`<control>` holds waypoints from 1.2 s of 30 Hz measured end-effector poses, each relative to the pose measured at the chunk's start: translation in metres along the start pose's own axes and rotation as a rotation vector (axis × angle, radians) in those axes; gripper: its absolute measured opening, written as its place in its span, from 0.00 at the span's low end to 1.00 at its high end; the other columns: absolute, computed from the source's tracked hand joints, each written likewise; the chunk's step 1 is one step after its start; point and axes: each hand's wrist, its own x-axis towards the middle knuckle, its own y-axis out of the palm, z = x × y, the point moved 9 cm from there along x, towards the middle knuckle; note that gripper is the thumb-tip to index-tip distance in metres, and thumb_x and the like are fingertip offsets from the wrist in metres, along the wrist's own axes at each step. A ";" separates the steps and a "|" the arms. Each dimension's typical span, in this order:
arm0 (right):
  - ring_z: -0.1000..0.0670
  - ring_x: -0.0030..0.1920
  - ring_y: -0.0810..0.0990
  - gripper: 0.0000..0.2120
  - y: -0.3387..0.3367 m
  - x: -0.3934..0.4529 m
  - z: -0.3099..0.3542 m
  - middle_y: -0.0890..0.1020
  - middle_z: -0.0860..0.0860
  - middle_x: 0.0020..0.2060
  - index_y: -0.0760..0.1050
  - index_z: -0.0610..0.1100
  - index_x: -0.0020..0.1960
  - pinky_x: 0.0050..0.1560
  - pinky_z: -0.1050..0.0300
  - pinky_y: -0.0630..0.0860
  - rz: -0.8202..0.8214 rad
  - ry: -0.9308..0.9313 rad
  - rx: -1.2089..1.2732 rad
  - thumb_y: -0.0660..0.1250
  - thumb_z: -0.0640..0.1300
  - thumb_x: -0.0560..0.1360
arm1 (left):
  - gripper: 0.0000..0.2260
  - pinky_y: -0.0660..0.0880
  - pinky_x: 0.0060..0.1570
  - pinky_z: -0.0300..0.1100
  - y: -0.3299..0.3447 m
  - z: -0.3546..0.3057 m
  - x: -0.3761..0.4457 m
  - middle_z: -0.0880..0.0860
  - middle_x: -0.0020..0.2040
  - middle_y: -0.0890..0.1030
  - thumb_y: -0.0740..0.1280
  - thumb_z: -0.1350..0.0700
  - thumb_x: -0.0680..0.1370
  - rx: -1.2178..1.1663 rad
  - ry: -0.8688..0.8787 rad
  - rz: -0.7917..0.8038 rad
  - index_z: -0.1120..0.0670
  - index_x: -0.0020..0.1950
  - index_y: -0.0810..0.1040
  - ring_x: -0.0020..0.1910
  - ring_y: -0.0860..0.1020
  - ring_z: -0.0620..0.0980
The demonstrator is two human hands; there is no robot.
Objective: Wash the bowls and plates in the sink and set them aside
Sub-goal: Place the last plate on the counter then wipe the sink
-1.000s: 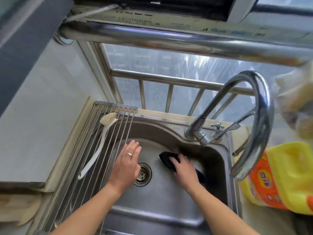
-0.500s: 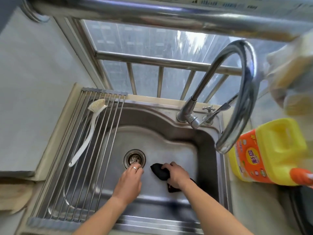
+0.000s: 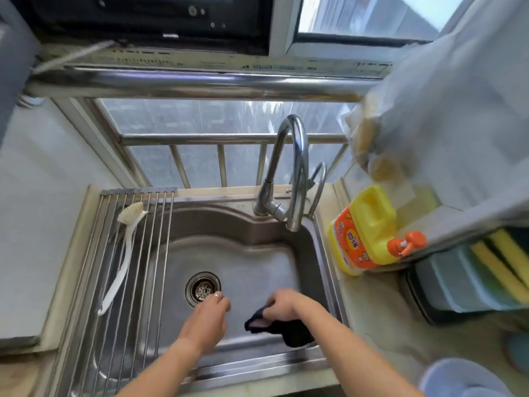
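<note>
1. Over the sink [image 3: 183, 224], at 5 o'clock from the drain [image 3: 202, 289], the right hand [image 3: 286, 306] grips a black cloth [image 3: 282, 329].
2. Left hand [image 3: 207, 319] hovers just beside, fingers curled, holding nothing.

Right hand [image 3: 282, 306] now lifting black cloth [image 3: 282, 329] off sink [image 3: 252, 262] floor, bunched and dangling near front wall, no longer pressed flat toward the back. Left hand [image 3: 207, 319] pulled back from beside drain [image 3: 202, 288] to just in front of it, fingers curled instead of spread. Both hands nearer front edge.
</note>
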 end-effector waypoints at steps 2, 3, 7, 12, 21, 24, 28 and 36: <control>0.39 0.53 0.79 0.16 -0.055 -0.022 -0.001 0.81 0.44 0.54 0.79 0.50 0.57 0.49 0.52 0.74 -0.390 -0.070 -0.030 0.66 0.52 0.71 | 0.13 0.71 0.53 0.44 -0.006 -0.008 0.003 0.48 0.60 0.74 0.59 0.61 0.78 0.012 0.033 -0.002 0.51 0.60 0.76 0.56 0.76 0.53; 0.39 0.51 0.79 0.16 -0.081 -0.038 -0.003 0.79 0.45 0.52 0.79 0.51 0.59 0.48 0.50 0.74 -0.610 -0.097 -0.132 0.69 0.49 0.71 | 0.13 0.71 0.53 0.44 -0.005 -0.012 0.002 0.48 0.60 0.75 0.59 0.59 0.78 0.030 0.049 0.013 0.51 0.60 0.76 0.56 0.76 0.53; 0.43 0.46 0.78 0.13 -0.101 -0.064 -0.044 0.77 0.45 0.48 0.81 0.49 0.51 0.41 0.49 0.75 -0.886 0.036 -0.556 0.75 0.42 0.68 | 0.11 0.72 0.53 0.44 0.022 -0.022 -0.021 0.47 0.55 0.76 0.58 0.53 0.79 -0.003 0.047 0.096 0.50 0.57 0.77 0.53 0.77 0.51; 0.40 0.63 0.71 0.22 -0.059 -0.067 -0.092 0.63 0.45 0.69 0.68 0.51 0.68 0.54 0.47 0.77 -0.708 0.071 -0.343 0.68 0.52 0.77 | 0.12 0.73 0.51 0.45 0.046 -0.021 -0.059 0.44 0.46 0.75 0.55 0.46 0.83 -0.072 -0.032 0.051 0.45 0.45 0.75 0.48 0.76 0.45; 0.40 0.58 0.77 0.23 0.004 -0.108 -0.107 0.66 0.45 0.65 0.69 0.50 0.67 0.54 0.48 0.75 -0.717 0.042 -0.110 0.68 0.56 0.75 | 0.16 0.74 0.49 0.49 0.048 -0.023 -0.084 0.50 0.47 0.81 0.50 0.47 0.85 0.143 -0.100 -0.083 0.49 0.48 0.75 0.51 0.79 0.53; 0.39 0.56 0.77 0.21 0.027 -0.113 -0.102 0.69 0.46 0.60 0.71 0.48 0.64 0.54 0.48 0.75 -0.660 0.044 -0.042 0.65 0.56 0.75 | 0.17 0.73 0.47 0.49 0.047 -0.024 -0.089 0.51 0.45 0.80 0.49 0.48 0.85 0.162 -0.129 -0.105 0.49 0.47 0.75 0.49 0.79 0.54; 0.37 0.56 0.77 0.18 0.054 -0.120 -0.090 0.70 0.46 0.56 0.71 0.48 0.60 0.56 0.47 0.74 -0.639 0.057 0.187 0.62 0.56 0.75 | 0.16 0.70 0.45 0.48 0.046 -0.027 -0.093 0.49 0.41 0.77 0.50 0.48 0.84 0.111 -0.138 -0.114 0.49 0.44 0.74 0.44 0.77 0.52; 0.37 0.59 0.76 0.17 0.088 -0.112 -0.009 0.71 0.45 0.58 0.72 0.49 0.62 0.62 0.48 0.71 -0.534 -0.089 0.372 0.62 0.54 0.75 | 0.07 0.74 0.49 0.49 0.040 -0.022 -0.103 0.48 0.45 0.78 0.60 0.54 0.83 -0.129 -0.125 -0.216 0.51 0.48 0.76 0.46 0.76 0.50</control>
